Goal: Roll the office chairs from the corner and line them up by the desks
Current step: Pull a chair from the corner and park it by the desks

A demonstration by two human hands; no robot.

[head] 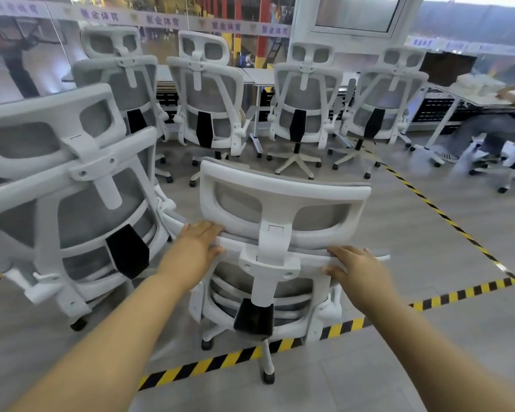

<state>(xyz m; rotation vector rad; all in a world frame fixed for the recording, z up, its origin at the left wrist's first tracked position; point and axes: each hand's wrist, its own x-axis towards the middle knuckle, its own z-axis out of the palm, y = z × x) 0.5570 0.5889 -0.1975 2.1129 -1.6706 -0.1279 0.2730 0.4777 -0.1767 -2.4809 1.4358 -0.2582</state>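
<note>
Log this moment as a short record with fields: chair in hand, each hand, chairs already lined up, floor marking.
chair in hand: white-framed grey mesh office chair, seen from behind
left hand: gripping backrest top edge
right hand: gripping same edge
lined up: four matching chairs facing white desks
floor marking: yellow-black striped tape, under held chair

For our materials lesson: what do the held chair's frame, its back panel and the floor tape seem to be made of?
Frame: probably moulded plastic, smooth matt white, with rounded cast-looking edges.
Back panel: likely grey mesh fabric, stretched inside the frame openings.
Floor tape: looks like adhesive vinyl, flat on the floor, with yellow and black stripes.
</note>
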